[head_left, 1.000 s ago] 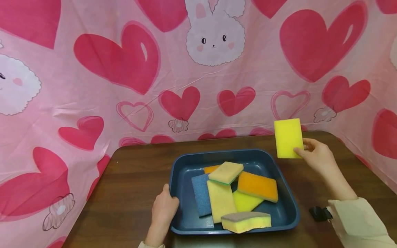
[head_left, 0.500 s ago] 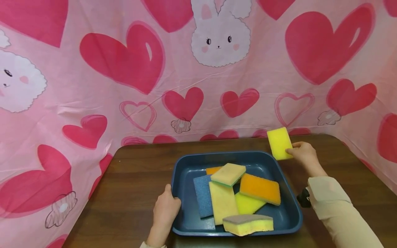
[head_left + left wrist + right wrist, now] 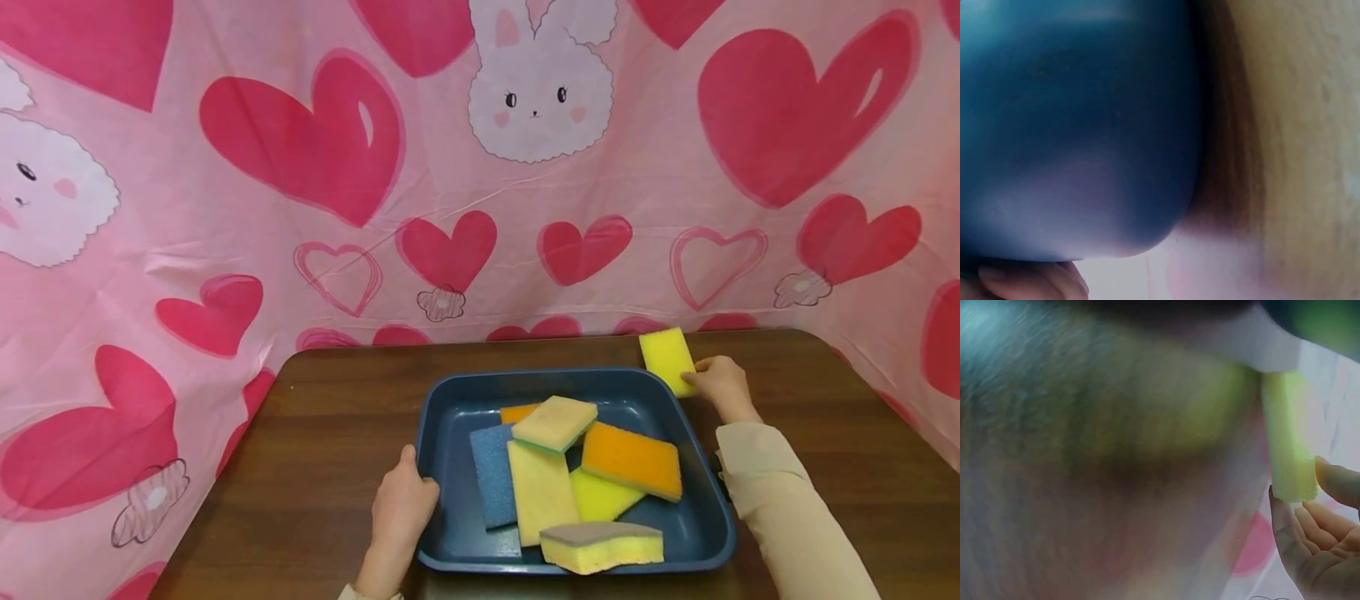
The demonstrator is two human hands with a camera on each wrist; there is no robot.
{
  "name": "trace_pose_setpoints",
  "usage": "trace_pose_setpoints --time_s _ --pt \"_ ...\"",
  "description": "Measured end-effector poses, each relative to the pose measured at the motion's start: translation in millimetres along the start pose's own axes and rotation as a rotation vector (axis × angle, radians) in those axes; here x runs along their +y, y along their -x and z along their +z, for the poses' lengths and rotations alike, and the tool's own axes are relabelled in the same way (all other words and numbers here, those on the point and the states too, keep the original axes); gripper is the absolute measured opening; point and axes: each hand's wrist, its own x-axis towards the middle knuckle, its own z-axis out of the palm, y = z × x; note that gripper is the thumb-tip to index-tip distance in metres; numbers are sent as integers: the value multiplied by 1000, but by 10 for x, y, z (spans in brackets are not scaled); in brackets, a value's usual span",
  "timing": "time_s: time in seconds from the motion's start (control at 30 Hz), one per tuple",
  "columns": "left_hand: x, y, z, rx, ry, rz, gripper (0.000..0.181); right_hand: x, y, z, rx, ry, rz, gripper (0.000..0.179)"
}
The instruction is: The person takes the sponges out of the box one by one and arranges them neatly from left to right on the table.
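Observation:
My right hand (image 3: 723, 387) pinches a bright yellow sponge (image 3: 667, 360) by its right edge, just outside the far right corner of the blue tray (image 3: 491, 381). In the right wrist view, thumb and fingers lie on opposite sides of the same yellow sponge (image 3: 1291, 437). My left hand (image 3: 401, 504) grips the tray's left rim; in the left wrist view its fingers (image 3: 1035, 281) show at the tray's edge. Inside the tray lie an orange sponge (image 3: 632, 460), a blue sponge (image 3: 492, 479), pale yellow sponges (image 3: 542, 492), another bright yellow one (image 3: 602, 495) and a grey-topped sponge (image 3: 602, 546).
The tray stands on a dark brown wooden table (image 3: 322, 450). Behind it hangs a pink cloth (image 3: 510, 192) printed with hearts and rabbits. Part of an orange sponge (image 3: 517, 412) shows beneath a pale yellow sponge with a green underside (image 3: 555, 423).
My right hand has carried the yellow sponge left and downward, toward the table behind the tray's far right corner. My left hand keeps its grip on the rim.

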Motion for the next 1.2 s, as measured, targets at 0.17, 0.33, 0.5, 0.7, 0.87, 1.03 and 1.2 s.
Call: trace_pose_setpoints --time_s 0.17,0.33,0.5,0.7,0.87,1.03,1.2 --pt "4 2 -3 -8 1 -2 31 52 17 39 25 19 -18 46" --pt "-3 3 -7 -11 9 3 30 97 19 84 40 7 -31 46" --pt "-15 -8 -16 0 14 8 28 99 4 113 28 4 -19 47" --pt "-15 -6 -14 14 7 25 27 104 -19 135 0 51 -24 46" --pt "-10 3 -5 15 8 28 27 129 -29 146 4 64 -42 45" --pt "-4 25 10 38 6 43 16 164 -38 152 22 82 -72 43" --pt "-1 20 7 45 -1 47 16 177 -38 146 8 81 -68 43"
